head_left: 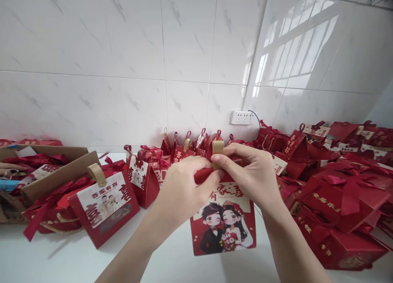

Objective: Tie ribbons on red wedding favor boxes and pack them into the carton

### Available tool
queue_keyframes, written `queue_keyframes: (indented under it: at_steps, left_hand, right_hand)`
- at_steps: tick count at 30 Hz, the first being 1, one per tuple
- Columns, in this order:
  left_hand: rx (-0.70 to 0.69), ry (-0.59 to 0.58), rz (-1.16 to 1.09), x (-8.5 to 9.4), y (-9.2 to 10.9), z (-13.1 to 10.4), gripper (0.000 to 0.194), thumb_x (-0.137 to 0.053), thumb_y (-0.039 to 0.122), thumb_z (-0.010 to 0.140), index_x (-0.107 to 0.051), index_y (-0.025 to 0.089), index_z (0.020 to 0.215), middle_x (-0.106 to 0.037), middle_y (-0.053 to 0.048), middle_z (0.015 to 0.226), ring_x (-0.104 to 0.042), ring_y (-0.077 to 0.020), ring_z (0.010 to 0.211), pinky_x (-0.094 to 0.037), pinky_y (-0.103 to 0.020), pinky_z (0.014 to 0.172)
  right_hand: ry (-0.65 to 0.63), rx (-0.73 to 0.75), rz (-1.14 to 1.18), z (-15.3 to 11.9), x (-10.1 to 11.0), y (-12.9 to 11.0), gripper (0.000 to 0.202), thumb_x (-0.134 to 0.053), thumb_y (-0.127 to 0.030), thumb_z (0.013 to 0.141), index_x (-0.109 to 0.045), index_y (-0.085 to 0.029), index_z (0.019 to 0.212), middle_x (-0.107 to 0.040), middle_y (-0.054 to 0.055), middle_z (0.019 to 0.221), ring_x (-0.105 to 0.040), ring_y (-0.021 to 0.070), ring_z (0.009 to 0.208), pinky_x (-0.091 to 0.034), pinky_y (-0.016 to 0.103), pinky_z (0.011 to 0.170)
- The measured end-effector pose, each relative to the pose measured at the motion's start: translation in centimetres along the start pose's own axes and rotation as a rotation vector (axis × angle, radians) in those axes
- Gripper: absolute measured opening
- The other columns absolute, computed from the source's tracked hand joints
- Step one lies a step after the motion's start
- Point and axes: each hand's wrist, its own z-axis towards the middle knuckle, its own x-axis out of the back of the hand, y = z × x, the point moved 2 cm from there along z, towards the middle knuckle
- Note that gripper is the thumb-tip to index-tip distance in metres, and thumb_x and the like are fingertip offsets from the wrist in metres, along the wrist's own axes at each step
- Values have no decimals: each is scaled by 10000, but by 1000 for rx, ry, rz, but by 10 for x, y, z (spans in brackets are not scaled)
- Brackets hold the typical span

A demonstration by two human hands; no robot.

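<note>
A: What is the largest thing?

B: The tiled wall (92,37), white with grey marks, which fills the upper part of the frame. Under it lies the white table (172,254), across the lower part.

A: And upon this table?

B: On the right side of the frame there is a heap of red gift boxes (344,193), several of them tied with ribbon. At the left edge stands a cardboard carton (61,174) with red items inside.

A: Which single boxes do you see?

B: At lower left, a photo-fronted gift box (106,201). Then, at lower centre, the cartoon-couple gift box (224,221), upright below both hands. Whether its bottom touches the table, I cannot tell.

A: How are the hands?

B: The left hand (187,185) pinches the red top edge of this box between thumb and fingers. The right hand (251,172), just beside it, pinches with thumb and forefinger.

A: What does it pinch?

B: The gold strap (217,147), which is smaller even than the white socket strip (242,117) by the wall, right of centre.
</note>
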Motion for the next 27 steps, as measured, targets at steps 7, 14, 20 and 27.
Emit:
queue_keyframes:
  at_steps: [7,14,20,27]
  left_hand:
    - [-242,267,348,11,5,-6,272,-505,233,859,-536,177,594,-572,-18,627,-511,-156,661,-412,-290,647]
    - [-210,269,-32,9,20,-19,185,-533,250,833,-592,202,1001,-683,-23,833,-630,-156,718,-516,-266,657]
    - [-411,140,68,-9,36,-33,511,-554,196,792,-474,162,1295,-583,-110,1269,-547,-276,1160,-478,-379,980]
    - [-690,45,208,-40,36,-47,580,-475,229,875,-307,193,1430,-458,-140,1388,-439,-307,1277,-495,-419,962]
  right_hand:
    - [-403,40,42,4,13,7,112,-615,-260,827,-665,-208,913,-667,17,863,-601,138,764,-490,239,673]
    - [-324,6,400,10,15,24,112,-637,-323,808,-623,-213,801,-549,-2,715,-509,123,625,-440,249,561]
    - [-254,17,750,19,11,45,281,-696,-441,703,-502,-240,670,-462,-17,705,-539,152,690,-482,311,645]
    - [-170,198,902,29,-4,57,636,-534,-825,501,-285,-239,491,-294,-20,536,-511,222,782,-459,396,775]
